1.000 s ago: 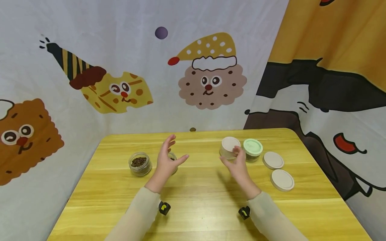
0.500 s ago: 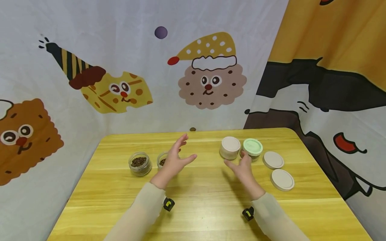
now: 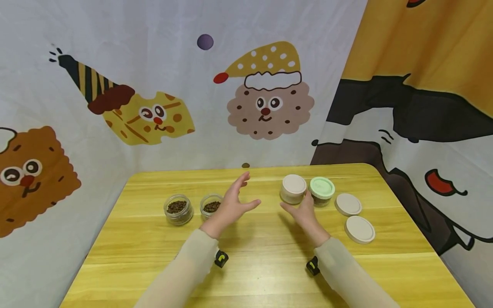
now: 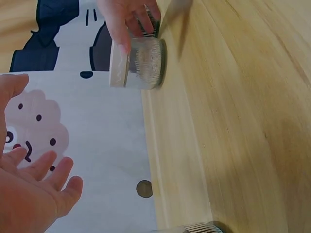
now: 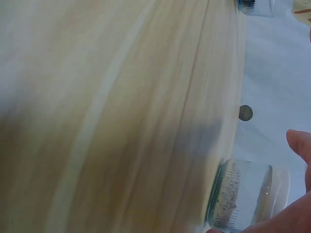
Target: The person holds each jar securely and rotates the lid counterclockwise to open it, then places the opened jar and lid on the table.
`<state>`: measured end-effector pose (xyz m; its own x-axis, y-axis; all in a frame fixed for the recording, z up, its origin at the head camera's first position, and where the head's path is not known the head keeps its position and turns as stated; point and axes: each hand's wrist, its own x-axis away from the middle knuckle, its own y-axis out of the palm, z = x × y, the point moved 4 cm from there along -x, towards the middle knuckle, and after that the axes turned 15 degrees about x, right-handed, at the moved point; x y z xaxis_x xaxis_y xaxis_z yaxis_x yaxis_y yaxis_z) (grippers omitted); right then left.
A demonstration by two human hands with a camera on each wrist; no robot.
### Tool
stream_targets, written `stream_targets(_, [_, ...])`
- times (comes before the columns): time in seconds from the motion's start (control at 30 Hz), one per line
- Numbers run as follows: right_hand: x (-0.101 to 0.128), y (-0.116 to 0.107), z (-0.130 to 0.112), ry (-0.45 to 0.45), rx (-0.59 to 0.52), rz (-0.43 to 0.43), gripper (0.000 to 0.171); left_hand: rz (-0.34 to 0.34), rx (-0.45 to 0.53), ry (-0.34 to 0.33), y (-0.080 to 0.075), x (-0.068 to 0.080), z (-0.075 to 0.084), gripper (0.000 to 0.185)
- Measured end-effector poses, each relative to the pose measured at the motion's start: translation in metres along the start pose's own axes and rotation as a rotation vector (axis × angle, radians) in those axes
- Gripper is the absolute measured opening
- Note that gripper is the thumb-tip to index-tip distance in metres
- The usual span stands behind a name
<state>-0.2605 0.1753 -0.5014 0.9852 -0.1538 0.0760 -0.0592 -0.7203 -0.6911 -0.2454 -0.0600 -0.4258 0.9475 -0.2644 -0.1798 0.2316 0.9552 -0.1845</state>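
My right hand [image 3: 305,214] reaches around the near side of a clear jar with a white lid [image 3: 293,184]. Its thumb stands apart from the jar's front left, and its fingers pass between this jar and a green-lidded jar [image 3: 322,187]. Pale speckled contents show low in the white-lidded jar [image 5: 233,194] in the right wrist view. My left hand [image 3: 233,206] hovers over the middle of the table, fingers and thumb spread, holding nothing. Just left of it, and partly behind it, is a lidless jar [image 3: 210,206] of brown pellets.
Another lidless jar of brown pellets [image 3: 178,209] stands farther left on the wooden table [image 3: 254,265]. Two loose white lids, one farther back [image 3: 348,204] and one nearer [image 3: 360,229], lie at the right. A cartoon-printed curtain [image 3: 215,149] hangs behind the table's back edge.
My left hand has moved right, uncovering the second pellet jar. My right hand first shifted right, away from the white-lidded jar, then back left beside it. The jars and lids have not moved.
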Motion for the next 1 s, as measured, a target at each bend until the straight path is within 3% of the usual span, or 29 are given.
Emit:
stream_targets(0.27, [-0.007,0.008,-0.003,0.009,-0.042,0.072,0.108,-0.010,0.004,-0.038,0.002,0.000,-0.004,0.089])
stream_targets(0.83, [-0.016,0.014,0.000,0.045,-0.028,0.054,0.105,-0.002,0.007,-0.025,0.003,0.002,-0.006,0.087])
stream_targets(1.0, [-0.020,0.016,0.000,0.053,-0.071,0.061,0.105,-0.012,0.018,-0.027,0.005,0.003,-0.008,0.086])
